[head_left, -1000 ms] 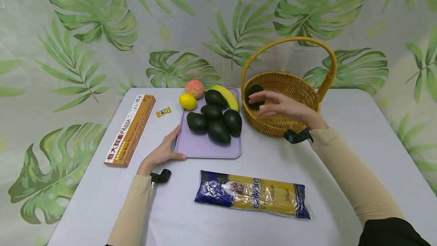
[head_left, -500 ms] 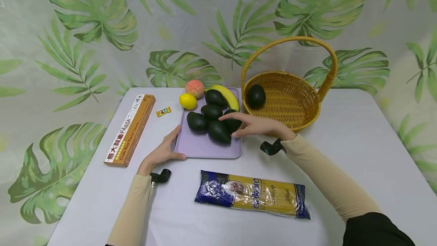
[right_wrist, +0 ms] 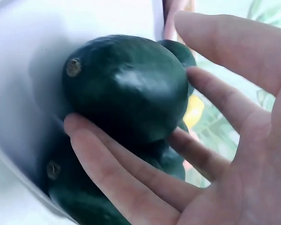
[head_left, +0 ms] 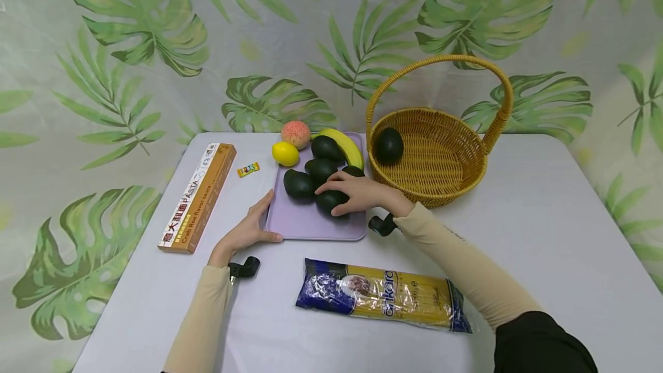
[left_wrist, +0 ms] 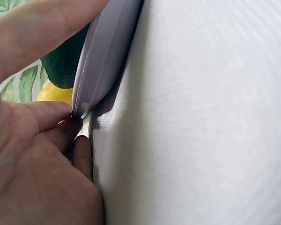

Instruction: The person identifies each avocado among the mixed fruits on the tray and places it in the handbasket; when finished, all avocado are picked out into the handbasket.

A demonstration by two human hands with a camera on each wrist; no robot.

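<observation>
Under right hand (head_left: 357, 193), glossy rounded avocado (right_wrist: 126, 89)

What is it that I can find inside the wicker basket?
One dark green avocado lies inside the wicker basket, on the left side. Beside it the woven bottom is visible. What is directly beneath the avocado cannot be seen.

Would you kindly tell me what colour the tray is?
Pale lilac; the tray shows best in the head view.
</observation>
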